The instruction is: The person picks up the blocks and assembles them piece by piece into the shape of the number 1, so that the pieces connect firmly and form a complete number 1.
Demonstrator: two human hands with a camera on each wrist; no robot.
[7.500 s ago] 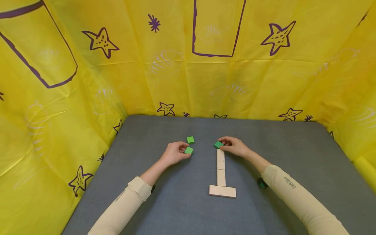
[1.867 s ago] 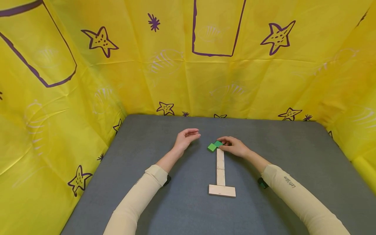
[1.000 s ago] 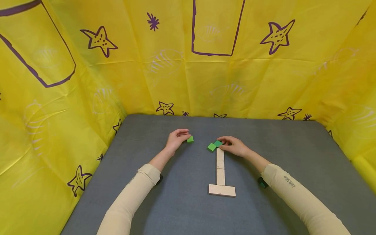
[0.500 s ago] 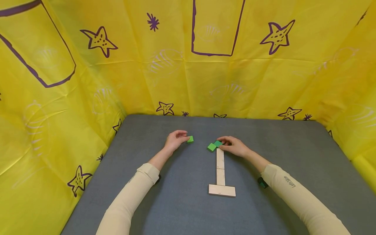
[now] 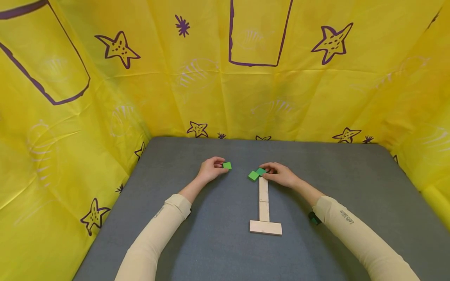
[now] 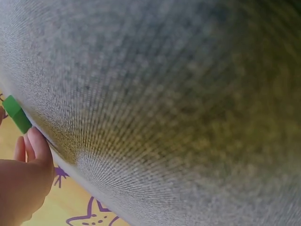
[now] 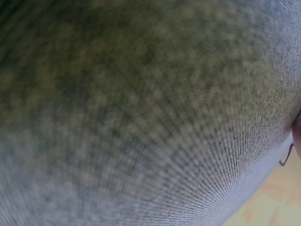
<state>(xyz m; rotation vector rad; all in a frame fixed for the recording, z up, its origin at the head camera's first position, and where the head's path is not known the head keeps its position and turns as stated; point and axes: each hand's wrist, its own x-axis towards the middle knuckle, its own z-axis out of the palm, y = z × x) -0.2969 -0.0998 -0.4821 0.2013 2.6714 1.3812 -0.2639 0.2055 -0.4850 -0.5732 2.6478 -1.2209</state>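
Note:
In the head view, my left hand [image 5: 209,169] pinches a light green block [image 5: 227,166] between thumb and fingers. The left wrist view has this green block [image 6: 18,115] at its left edge, near the fingertips. My right hand [image 5: 282,175] holds a darker green block [image 5: 261,171] at the far end of a line of pale wooden planks. Another light green block [image 5: 253,176] lies against that darker block's left side. Two narrow planks [image 5: 263,199] run end to end toward a crosswise plank [image 5: 265,227]. Only a fingertip [image 7: 297,134] shows in the right wrist view.
All the pieces are on a dark grey tabletop [image 5: 211,242]. Yellow cloth [image 5: 225,101] printed with starfish rises along the table's back and sides. Bare tabletop lies between the left hand and the joined blocks.
My left hand set one light green block against the darker one and let go. It then drew back left, and its fingers closed on the other light green block. The right hand has stayed put.

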